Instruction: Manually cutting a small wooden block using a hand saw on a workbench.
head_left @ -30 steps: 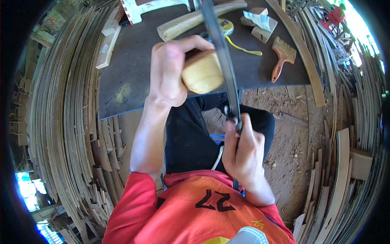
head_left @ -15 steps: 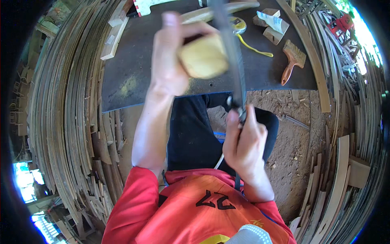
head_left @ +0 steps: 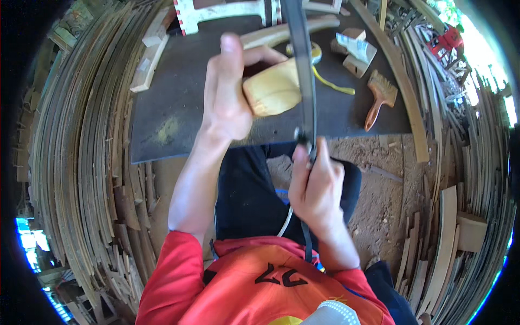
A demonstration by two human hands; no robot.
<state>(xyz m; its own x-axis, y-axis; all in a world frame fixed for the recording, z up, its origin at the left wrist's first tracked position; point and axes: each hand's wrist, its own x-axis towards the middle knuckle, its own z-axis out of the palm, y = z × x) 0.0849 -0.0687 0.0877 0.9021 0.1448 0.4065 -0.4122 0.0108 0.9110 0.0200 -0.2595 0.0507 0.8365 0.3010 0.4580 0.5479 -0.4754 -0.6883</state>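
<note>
My left hand (head_left: 227, 103) is closed round a pale yellow wooden block (head_left: 273, 89) with rounded sides, holding it above the dark table; the thumb points up, away from the block. My right hand (head_left: 319, 187) grips the near end of a long, narrow grey metal tool (head_left: 304, 65) that looks like a hacksaw; its handle is hidden in the fist. A small shiny fitting shows just above my right thumb. The tool runs upright through the view along the block's right side and looks to be against it. Motion blurs its edges, so teeth cannot be made out.
On the dark table (head_left: 179, 108) lie a tape measure (head_left: 316, 52) with its yellow tape out, a brush (head_left: 381, 97), wood pieces (head_left: 357, 57), a long wooden piece (head_left: 265, 35) and pale dust (head_left: 168, 130). A white stool (head_left: 222, 12) stands beyond. Stacked wood strips (head_left: 81, 151) line both sides.
The view has shifted, so the table sits lower and the white stool shows more. Both hands keep their grips; the tool stays beside the block, which looks slightly turned.
</note>
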